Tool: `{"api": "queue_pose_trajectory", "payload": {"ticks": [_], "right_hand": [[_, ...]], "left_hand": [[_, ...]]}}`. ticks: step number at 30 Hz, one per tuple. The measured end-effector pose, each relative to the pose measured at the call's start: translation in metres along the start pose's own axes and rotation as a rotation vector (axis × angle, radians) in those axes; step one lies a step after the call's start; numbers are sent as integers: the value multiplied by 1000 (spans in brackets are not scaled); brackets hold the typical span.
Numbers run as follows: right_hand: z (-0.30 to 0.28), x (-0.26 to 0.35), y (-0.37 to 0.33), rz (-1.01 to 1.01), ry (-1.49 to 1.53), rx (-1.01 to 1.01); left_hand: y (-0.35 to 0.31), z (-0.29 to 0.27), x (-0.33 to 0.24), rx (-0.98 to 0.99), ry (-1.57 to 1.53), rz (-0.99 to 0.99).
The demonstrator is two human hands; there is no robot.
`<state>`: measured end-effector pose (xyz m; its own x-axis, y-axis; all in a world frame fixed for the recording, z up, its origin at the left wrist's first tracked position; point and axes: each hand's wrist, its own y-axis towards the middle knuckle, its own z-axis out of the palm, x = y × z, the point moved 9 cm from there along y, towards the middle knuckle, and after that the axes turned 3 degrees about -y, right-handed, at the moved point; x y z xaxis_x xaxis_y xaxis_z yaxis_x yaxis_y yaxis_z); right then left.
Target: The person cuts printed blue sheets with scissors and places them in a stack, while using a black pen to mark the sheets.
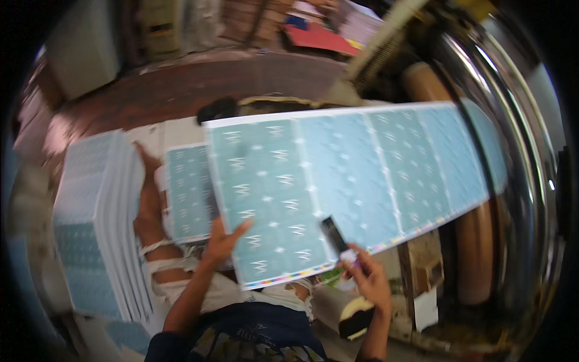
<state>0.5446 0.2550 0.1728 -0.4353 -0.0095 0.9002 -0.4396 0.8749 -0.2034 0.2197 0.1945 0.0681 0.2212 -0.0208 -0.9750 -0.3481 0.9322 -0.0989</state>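
Observation:
A long printed sheet (344,175), banded in green and blue with small white marks, stretches from in front of me to the machine's rollers on the right. My left hand (224,240) grips its left edge near the lower corner, thumb on top and fingers underneath. Above the sheet's near edge, my right hand (369,276) is closed around a small tool with a flat dark blade (333,234). The tool's blade overlies the print; whether it touches the paper I cannot tell. Its handle is mostly hidden in my fingers.
Thick stacks of similar printed sheets (87,181) stand at the left. Another printed piece (187,193) lies beside my leg. Shiny metal rollers (512,102) and a brown roller (473,253) are on the right. Red and white sheets (319,37) lie at the back.

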Motion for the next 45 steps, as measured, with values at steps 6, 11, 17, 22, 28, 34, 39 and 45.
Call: {"api": "queue_pose_trajectory", "payload": {"ticks": [6, 11, 17, 22, 28, 34, 39, 45], "right_hand": [[-185, 11, 19, -100, -5, -595], [-347, -37, 18, -78, 76, -952], [-409, -87, 53, -113, 166, -1034], [-369, -104, 69, -131, 98, -961], [-342, -79, 23, -184, -155, -1189], [-285, 12, 15, -420, -1031, -1284], [-291, 26, 0, -474, -1243, -1289], [-294, 73, 23, -457, -1104, -967]], "left_hand": [[6, -38, -23, -109, 40, 63], [7, -43, -40, -99, 52, 92], [0, -72, -39, -119, 20, 10], [-9, -83, -59, -147, 8, 6], [-35, -150, -30, -198, -63, -71], [-68, -195, -39, -285, -130, -64], [-79, -209, -50, -260, -84, -73], [-96, -218, -57, -305, -39, -70]]}}
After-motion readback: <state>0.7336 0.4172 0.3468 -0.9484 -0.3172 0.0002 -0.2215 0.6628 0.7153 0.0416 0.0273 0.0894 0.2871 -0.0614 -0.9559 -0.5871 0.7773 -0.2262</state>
